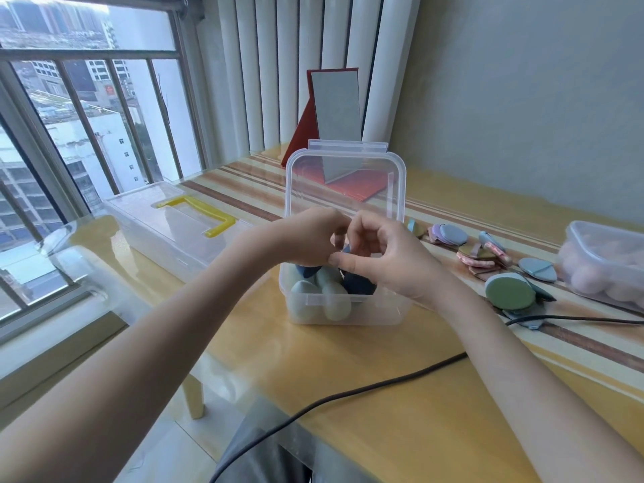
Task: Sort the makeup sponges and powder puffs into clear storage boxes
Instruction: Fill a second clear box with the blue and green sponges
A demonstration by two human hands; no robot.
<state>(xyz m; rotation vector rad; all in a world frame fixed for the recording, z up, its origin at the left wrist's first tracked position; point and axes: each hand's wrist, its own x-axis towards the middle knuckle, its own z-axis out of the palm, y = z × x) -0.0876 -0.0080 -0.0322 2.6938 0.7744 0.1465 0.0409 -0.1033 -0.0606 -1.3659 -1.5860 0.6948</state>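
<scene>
Item: dark blue sponge point(359, 282), teardrop form, matte and soft-looking, lying in the right half of the open clear box point(345, 310) at table centre. It sits directly beneath both hands; its long axis appears to run upward and leftward toward the fingers, though the upper end is hidden.

Right hand point(386, 259): nearer to it, fingers curled, thumb and forefinger pinching at the sponge's top.
Left hand point(310, 235): fingers bunched, meeting the right above the box; what it grips cannot be told.

Same box: pale green egg-shaped sponges point(322, 299), smooth, at left near; hinged lid point(345, 176) upright behind.

Right: flat powder puffs point(510, 296), round and drop-shaped, green, blue, lilac, pink, loose on the striped tablecloth point(522, 210). Far right: second clear box point(606, 263) of pink sponges.

Left: long box with yellow handle point(195, 214), closed.
</scene>
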